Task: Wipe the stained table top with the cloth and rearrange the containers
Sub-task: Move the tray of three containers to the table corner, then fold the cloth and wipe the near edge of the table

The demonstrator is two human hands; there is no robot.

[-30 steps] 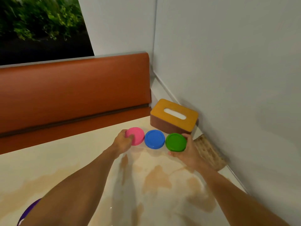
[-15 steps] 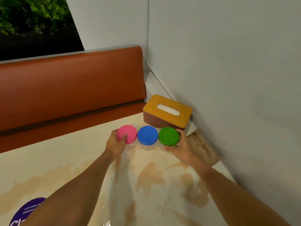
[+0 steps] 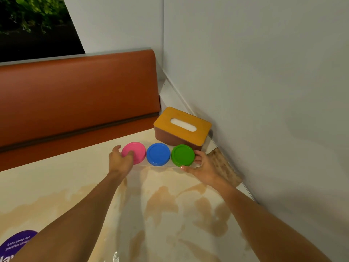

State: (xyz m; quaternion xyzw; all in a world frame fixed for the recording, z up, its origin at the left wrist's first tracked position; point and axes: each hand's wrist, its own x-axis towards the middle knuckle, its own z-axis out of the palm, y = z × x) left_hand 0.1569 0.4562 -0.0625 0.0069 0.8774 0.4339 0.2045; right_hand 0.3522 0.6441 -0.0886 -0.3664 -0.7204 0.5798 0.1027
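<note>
Three round containers stand in a tight row on the cream table top [image 3: 56, 182]: pink lid [image 3: 137, 149], blue lid [image 3: 158, 154], green lid [image 3: 182, 155]. They seem to share a clear holder. My left hand [image 3: 120, 163] grips the pink end, fingers over the lid's edge. My right hand [image 3: 204, 168] clasps the green end. Brown stains [image 3: 162, 203] spread across the table between my forearms. A brown woven cloth [image 3: 226, 167] lies crumpled by the wall, just behind my right hand, untouched.
A brown tissue box with a yellow top [image 3: 183, 127] sits in the corner right behind the green and blue lids. The grey wall [image 3: 264, 91] borders the table on the right. An orange bench back [image 3: 75, 95] runs beyond the far edge. A purple sticker [image 3: 17, 242] shows bottom left.
Both hands have kept their hold on the row's ends. The row has drawn slightly away from the tissue box, and my view has turned to the right.
</note>
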